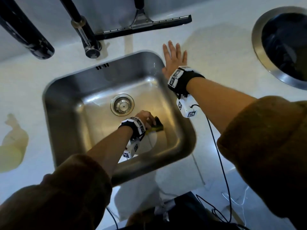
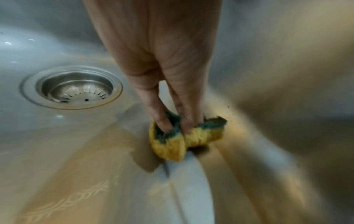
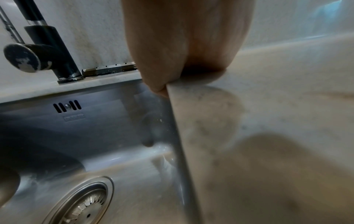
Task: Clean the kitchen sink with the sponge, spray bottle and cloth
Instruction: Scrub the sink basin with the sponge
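The steel sink (image 1: 66,103) fills the middle of the head view, its round drain (image 1: 122,104) near the centre. Down in the basin my left hand (image 1: 146,117) pinches a yellow sponge with a dark green scouring side (image 1: 157,126) and presses it against the floor near the right wall. The left wrist view shows my fingers (image 2: 161,119) dug into the squashed sponge (image 2: 184,141), right of the drain (image 2: 71,89). My right hand (image 1: 174,58) lies flat, fingers spread, on the white counter (image 1: 216,52) at the sink's right rim. No spray bottle is in view.
A black tap (image 1: 27,30) and a black lever fitting (image 1: 86,35) stand behind the sink. A squeegee (image 1: 146,24) leans at the back wall. A round steel-rimmed opening (image 1: 282,45) is set in the counter at the right. A pale yellow cloth (image 1: 11,143) lies at the left.
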Available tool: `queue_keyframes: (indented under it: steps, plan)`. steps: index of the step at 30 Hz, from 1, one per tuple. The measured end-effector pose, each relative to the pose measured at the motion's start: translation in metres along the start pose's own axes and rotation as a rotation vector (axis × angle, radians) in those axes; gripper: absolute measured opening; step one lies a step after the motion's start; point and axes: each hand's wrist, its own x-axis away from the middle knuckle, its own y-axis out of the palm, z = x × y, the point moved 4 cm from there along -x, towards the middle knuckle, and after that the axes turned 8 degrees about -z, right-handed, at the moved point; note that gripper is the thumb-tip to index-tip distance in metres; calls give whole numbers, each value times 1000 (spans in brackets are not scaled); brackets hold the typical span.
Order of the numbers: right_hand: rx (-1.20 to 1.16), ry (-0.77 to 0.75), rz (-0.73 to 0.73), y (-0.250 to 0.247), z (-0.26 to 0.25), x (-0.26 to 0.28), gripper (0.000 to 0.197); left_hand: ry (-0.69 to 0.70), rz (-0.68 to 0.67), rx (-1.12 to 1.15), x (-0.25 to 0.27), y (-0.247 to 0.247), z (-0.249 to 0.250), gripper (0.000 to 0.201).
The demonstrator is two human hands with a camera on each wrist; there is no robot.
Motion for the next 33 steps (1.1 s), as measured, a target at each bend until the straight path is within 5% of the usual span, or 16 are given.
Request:
queue_keyframes:
  steps: [5, 12, 20, 22, 24, 26, 33]
  plan:
    - [13, 3, 18, 1, 1, -1, 78, -19, 185, 58, -14, -6, 28, 32]
    - [1, -1, 48, 2, 0, -1, 78, -52, 139, 293, -13, 30, 26, 37]
    - [-13, -7, 54, 1, 0, -1, 78, -70, -184, 178, -16, 67, 51, 29]
    - [-13, -8, 57, 1, 0, 0, 78, -1, -178, 11, -12, 74, 56, 15]
    - [-18, -10, 57, 1, 0, 0, 78, 51, -215, -68, -27, 96, 42, 24]
    - [-26, -13, 58, 1, 0, 0, 78, 24, -230, 13, -27, 107, 33, 38]
    - [-84, -39, 26, -2, 2, -3, 80, -58, -537, 160, 19, 89, 37, 33]
